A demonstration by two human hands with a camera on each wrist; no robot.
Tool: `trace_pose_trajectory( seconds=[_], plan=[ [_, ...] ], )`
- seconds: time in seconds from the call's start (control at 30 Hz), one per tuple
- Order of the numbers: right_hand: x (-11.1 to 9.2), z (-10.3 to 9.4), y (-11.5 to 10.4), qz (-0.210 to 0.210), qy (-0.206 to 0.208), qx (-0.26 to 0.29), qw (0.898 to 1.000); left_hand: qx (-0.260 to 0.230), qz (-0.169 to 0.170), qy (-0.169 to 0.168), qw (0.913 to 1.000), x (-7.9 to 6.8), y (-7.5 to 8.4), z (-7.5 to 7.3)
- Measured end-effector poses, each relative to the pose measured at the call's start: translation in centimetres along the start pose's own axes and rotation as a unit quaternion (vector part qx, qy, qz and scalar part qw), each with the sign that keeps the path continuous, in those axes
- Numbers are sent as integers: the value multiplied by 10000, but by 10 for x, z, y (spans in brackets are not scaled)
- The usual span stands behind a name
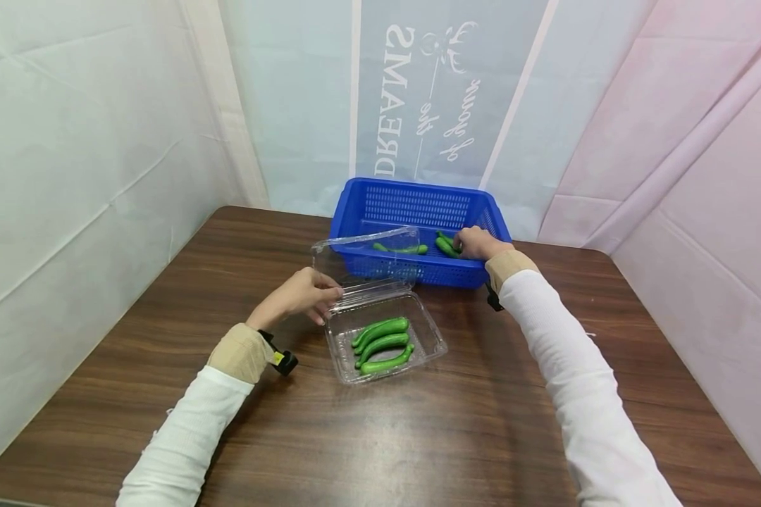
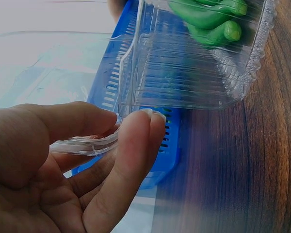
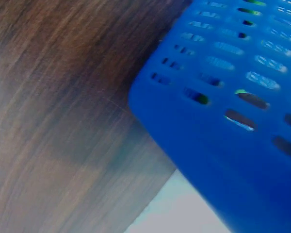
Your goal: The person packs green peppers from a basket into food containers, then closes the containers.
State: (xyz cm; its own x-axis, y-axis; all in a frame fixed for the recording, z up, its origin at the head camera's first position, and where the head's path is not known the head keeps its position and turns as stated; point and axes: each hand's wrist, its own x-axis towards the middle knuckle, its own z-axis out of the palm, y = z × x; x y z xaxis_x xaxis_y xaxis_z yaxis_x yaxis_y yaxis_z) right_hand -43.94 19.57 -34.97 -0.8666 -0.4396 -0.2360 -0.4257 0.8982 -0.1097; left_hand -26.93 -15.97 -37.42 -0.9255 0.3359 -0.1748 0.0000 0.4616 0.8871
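Observation:
A clear plastic clamshell box point(image 1: 432, 325) lies open on the table, its lid point(image 1: 364, 257) raised toward the basket. Several slim, curved green vegetables point(image 1: 383, 345) lie side by side in its base. My left hand point(image 1: 301, 294) pinches the plastic rim near the hinge between thumb and fingers, seen closely in the left wrist view point(image 2: 87, 145). Over the front wall of the blue basket point(image 1: 418, 271) reaches my right hand point(image 1: 480, 243), its fingertips down at more green vegetables point(image 1: 446, 246); I cannot tell whether they grip one. The right wrist view shows only the basket's outside.
The raised lid overlaps the basket's front left, with further green vegetables point(image 1: 421, 249) showing through it. The basket stands at the far edge of the brown wooden table point(image 1: 482, 422), against a printed cloth backdrop point(image 1: 304, 91). White cloth hangs on both sides.

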Motion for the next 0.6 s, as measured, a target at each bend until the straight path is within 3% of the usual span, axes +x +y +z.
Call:
trace_pose_trajectory(
  seconds=[0.6],
  plan=[
    [5, 5, 3, 22, -75, 56, 10000, 2, 32, 36, 10000, 0, 0, 0]
  ],
)
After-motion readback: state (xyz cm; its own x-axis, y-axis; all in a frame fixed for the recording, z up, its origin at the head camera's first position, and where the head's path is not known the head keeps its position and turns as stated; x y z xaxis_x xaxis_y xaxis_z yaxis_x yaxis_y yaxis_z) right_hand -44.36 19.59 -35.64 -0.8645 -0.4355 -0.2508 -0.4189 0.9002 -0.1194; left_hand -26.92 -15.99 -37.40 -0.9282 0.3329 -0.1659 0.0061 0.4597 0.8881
